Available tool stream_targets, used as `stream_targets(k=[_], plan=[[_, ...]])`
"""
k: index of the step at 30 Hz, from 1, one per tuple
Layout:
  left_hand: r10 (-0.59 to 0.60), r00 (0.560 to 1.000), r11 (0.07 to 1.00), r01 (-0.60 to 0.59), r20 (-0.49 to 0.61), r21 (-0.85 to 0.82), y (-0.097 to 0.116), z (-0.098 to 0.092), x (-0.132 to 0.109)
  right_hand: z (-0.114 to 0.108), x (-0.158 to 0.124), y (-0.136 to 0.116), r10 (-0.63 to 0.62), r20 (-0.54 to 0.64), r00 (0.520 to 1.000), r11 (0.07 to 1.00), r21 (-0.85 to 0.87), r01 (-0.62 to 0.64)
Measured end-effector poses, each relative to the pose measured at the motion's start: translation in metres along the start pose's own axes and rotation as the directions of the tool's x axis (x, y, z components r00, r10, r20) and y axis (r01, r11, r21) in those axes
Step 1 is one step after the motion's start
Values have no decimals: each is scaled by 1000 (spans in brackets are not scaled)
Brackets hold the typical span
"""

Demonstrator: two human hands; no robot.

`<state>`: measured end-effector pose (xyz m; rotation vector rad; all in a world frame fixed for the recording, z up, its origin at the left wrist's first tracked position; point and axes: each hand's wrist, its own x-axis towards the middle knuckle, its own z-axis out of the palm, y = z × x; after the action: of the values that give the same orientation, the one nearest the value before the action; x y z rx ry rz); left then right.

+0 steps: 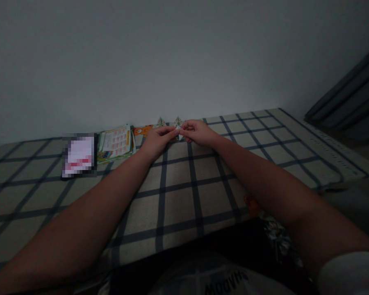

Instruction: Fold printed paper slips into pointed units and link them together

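Both my hands meet near the far side of the table, at a small folded-paper piece (pixel 178 121) with pointed tips and a printed pattern. My left hand (pixel 158 141) pinches it from the left between thumb and fingers. From the right, my right hand (pixel 198 132) grips it, thumb and fingertips closed. Its middle is partly hidden by my fingertips. Just behind my left hand stands a second, similar folded-paper piece (pixel 161 121), close to the wall and touched by neither hand.
A stack of printed sheets (pixel 115 141) lies left of my hands, beside a dark-edged device with a blurred screen (pixel 79 155). A checked cloth (pixel 178 196) covers the table, which meets a grey wall (pixel 178 57). More folded paper (pixel 278 235) sits below my right forearm.
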<state>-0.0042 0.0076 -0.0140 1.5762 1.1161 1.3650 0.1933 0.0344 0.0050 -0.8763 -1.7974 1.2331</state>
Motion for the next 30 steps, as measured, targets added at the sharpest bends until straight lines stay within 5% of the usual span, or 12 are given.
stream_targets(k=[5, 13, 21, 30], plan=[[-46, 997, 995, 51, 60, -82, 0, 0, 0, -1, 1, 2, 10, -34, 999, 1000, 13, -10], [-61, 998, 995, 60, -12, -74, 9, 3, -2, -1, -1, 5, 26, -6, 1000, 994, 110, -25], [-67, 988, 983, 90, 142, -162, 6, 2, -3, 0, 0, 1, 24, -51, 998, 997, 75, -20], [-105, 991, 988, 113, 79, -101, 10, 2, -1, -3, -2, 2, 72, 39, 997, 976, 202, -78]])
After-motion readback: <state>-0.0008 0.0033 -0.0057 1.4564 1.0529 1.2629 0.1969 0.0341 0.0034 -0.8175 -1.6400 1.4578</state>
